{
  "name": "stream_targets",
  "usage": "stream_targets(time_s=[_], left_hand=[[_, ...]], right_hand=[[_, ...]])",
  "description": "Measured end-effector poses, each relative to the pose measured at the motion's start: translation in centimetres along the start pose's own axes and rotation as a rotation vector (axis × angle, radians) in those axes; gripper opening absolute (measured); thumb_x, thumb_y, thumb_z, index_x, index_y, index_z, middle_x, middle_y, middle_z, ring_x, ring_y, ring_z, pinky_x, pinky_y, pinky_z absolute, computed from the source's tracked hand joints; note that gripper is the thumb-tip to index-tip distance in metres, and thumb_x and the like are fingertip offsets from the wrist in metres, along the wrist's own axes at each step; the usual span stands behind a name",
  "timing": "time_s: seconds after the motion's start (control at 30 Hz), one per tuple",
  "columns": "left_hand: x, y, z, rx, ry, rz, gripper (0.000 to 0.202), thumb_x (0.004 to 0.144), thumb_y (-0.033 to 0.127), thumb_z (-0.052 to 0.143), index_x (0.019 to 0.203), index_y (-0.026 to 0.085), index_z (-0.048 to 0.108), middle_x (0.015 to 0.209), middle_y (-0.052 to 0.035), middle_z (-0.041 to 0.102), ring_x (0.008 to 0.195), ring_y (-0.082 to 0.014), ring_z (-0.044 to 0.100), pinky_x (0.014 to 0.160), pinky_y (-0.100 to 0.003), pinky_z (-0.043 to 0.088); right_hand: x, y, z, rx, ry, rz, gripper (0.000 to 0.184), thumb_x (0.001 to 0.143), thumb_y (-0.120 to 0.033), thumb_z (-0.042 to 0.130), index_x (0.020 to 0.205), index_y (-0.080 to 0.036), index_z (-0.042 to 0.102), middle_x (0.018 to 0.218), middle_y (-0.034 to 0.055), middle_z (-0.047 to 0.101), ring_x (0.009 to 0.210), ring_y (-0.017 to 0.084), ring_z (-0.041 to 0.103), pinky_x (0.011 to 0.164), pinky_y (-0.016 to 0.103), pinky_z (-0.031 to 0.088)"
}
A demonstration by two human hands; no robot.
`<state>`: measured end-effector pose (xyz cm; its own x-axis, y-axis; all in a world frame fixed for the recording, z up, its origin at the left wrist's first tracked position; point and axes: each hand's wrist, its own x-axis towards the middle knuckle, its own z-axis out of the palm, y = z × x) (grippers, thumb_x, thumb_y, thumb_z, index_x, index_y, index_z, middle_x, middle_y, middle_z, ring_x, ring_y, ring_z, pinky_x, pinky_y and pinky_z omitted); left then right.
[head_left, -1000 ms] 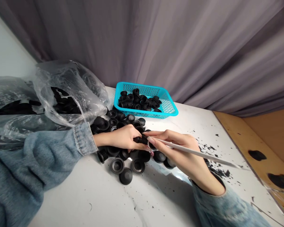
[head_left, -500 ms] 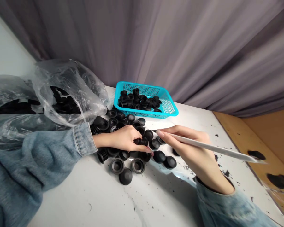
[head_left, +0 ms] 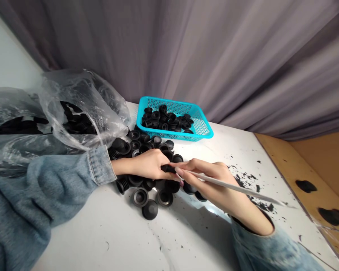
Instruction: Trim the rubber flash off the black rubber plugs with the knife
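My left hand (head_left: 145,163) is closed round a small black rubber plug (head_left: 168,168), over a heap of similar plugs (head_left: 135,146). Held much like a pen, a long thin pale tool (head_left: 231,186) lies in my right hand (head_left: 219,184); its kind I cannot make out. Its front end is at the plug, where the fingertips of both hands come close together. Fingers hide the exact contact. In front of my left hand several loose plugs rest on the white table, one with its domed top (head_left: 150,209) upward.
Behind the heap stands a blue plastic basket (head_left: 206,133) with many black plugs inside. A clear plastic bag (head_left: 107,109) of black pieces lies at the left. Black scraps (head_left: 243,182) litter the table at the right, beside a brown board (head_left: 282,158). A grey curtain hangs behind.
My right hand has moved left with the tool, bringing its tip to the plug in my left hand. The scraps behind it now show more. My left hand has hardly moved.
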<state>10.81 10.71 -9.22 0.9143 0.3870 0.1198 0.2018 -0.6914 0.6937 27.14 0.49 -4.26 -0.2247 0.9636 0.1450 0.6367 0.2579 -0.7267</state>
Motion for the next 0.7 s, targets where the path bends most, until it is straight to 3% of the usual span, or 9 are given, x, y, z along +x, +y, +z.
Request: stream_targets(time_s=[0.13,0.27,0.33,0.43,0.7], left_hand=[[0.06,0.05,-0.10,-0.058,-0.016,-0.052,0.045,0.076,0.048,0.058,0.051,0.011,0.055,0.046,0.0058,0.033,0.044,-0.0052,0.032,0.043,-0.018,0.023],[0.12,-0.06,-0.03,-0.091,-0.040,-0.014,0.047,0.077,0.047,0.057,0.047,0.011,0.051,0.046,0.0057,0.032,0.045,-0.0052,0.034,0.044,-0.018,0.024],[0.10,-0.13,0.08,-0.091,-0.028,0.006,0.049,0.077,0.046,0.058,0.044,0.012,0.048,0.046,0.0058,0.030,0.044,-0.0050,0.033,0.044,-0.019,0.022],[0.02,-0.11,0.15,-0.111,-0.028,-0.030,0.045,0.073,0.047,0.062,0.047,0.012,0.051,0.047,0.0057,0.034,0.046,-0.0056,0.034,0.044,-0.019,0.024],[-0.03,0.00,-0.19,-0.150,-0.056,-0.104,0.048,0.063,0.058,0.067,0.054,0.012,0.058,0.052,0.0044,0.045,0.048,-0.0070,0.041,0.043,-0.018,0.028]], right_hand=[[-0.17,-0.08,-0.04,-0.048,0.048,-0.048,0.022,0.088,-0.028,0.051,0.070,-0.019,0.057,0.056,-0.0018,0.063,0.034,0.005,0.040,0.035,0.019,0.033],[-0.25,-0.32,-0.05,-0.062,0.008,-0.086,0.022,0.089,-0.025,0.049,0.069,-0.019,0.054,0.072,0.0016,0.069,0.034,0.003,0.039,0.035,0.018,0.034],[-0.25,-0.34,-0.09,-0.072,-0.001,-0.082,0.022,0.090,-0.027,0.048,0.071,-0.018,0.054,0.065,0.0001,0.066,0.034,0.004,0.040,0.036,0.018,0.034],[-0.25,-0.26,-0.26,-0.082,-0.010,-0.041,0.025,0.091,-0.031,0.047,0.070,-0.019,0.053,0.049,-0.0040,0.057,0.034,0.005,0.039,0.036,0.018,0.032],[0.10,-0.05,-0.97,-0.106,-0.025,-0.025,0.024,0.089,-0.030,0.049,0.068,-0.019,0.055,0.050,-0.0037,0.058,0.036,0.005,0.039,0.036,0.017,0.029]])
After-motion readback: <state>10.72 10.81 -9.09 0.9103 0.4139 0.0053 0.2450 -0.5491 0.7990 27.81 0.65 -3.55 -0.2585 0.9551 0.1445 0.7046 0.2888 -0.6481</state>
